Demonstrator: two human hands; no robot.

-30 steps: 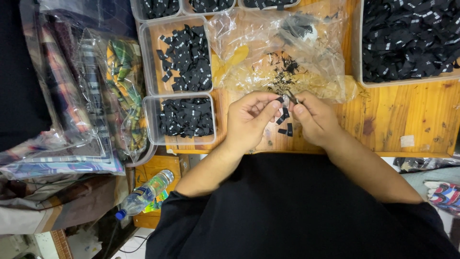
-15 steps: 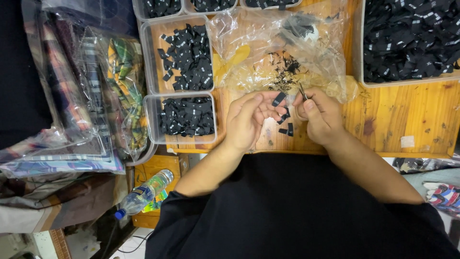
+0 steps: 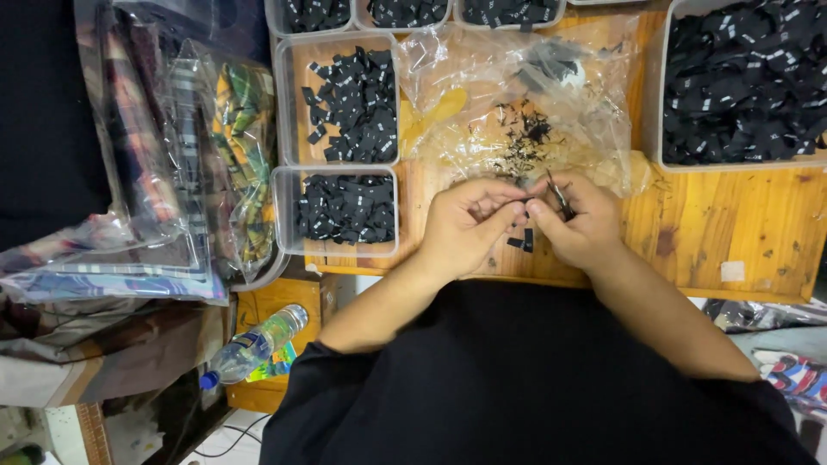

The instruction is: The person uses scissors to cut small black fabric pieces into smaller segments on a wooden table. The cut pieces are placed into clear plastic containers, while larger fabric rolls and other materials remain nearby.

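1. The left hand (image 3: pixel 465 226) and the right hand (image 3: pixel 579 226) meet fingertip to fingertip over the wooden table (image 3: pixel 758 232). Both are curled nearly closed; between the thumbs and forefingers they pinch a small black label (image 3: pixel 522 203), mostly hidden by the fingers.
2. The right hand also grips small thread snips (image 3: pixel 560 195), whose thin dark blades poke up just above its forefinger.
3. Just below the meeting fingertips, a few loose black labels (image 3: pixel 520 242) lie on the table, touching neither hand.
4. Right behind the hands lies a crumpled clear plastic bag (image 3: pixel 517 95), with a scatter of dark thread trimmings (image 3: pixel 527 138) on it, just beyond the fingertips.
5. Left of the left hand, near it, stands a clear tray of black labels (image 3: pixel 345 208); behind that tray sits a second clear tray (image 3: pixel 349 99), partly filled with the same labels.
6. Beyond the right hand and off to its right, well apart, a large clear bin (image 3: pixel 741 77) is heaped with black labels.
7. Far left of the left hand are plaid garments in clear bags (image 3: pixel 181 155).
8. Below the table's edge, down to the left of the left forearm, a plastic bottle (image 3: pixel 250 346) lies on its side.
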